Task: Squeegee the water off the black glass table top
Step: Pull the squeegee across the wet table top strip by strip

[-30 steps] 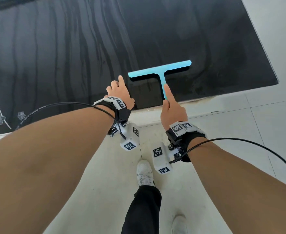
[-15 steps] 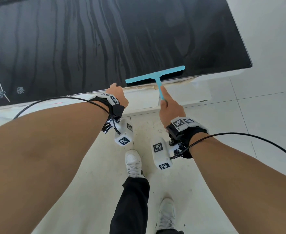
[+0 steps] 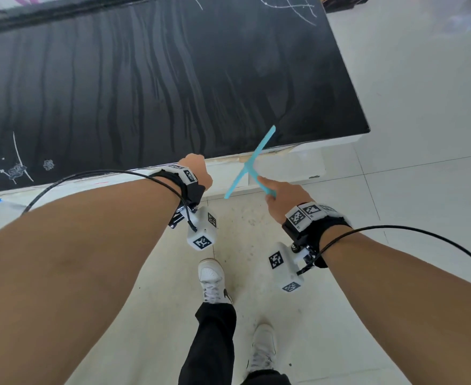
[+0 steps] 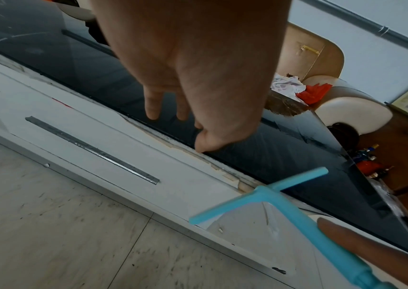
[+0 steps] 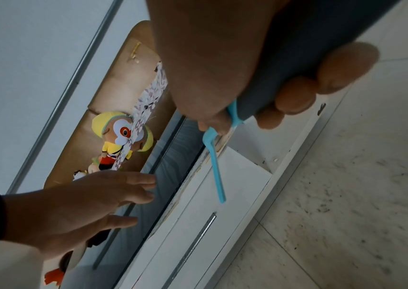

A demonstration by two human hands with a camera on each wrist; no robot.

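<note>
Right hand (image 3: 280, 200) hides the squeegee (image 3: 249, 162) grip; its blade is motion-blurred

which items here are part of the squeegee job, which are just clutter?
Job:
- blue squeegee, gripped by the right hand, blade lifted off the glass
- black glass table top, streaked with water
- left hand at the near edge

Clutter:
- plush toy behind the table
- red cloth
- white drawer front

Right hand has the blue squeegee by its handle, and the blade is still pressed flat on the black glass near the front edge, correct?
Not quite. The right hand does hold the blue squeegee by its handle, but the blade is not on the black glass. The head view shows it lifted and tilted, hanging past the front edge over the white table front.
</note>
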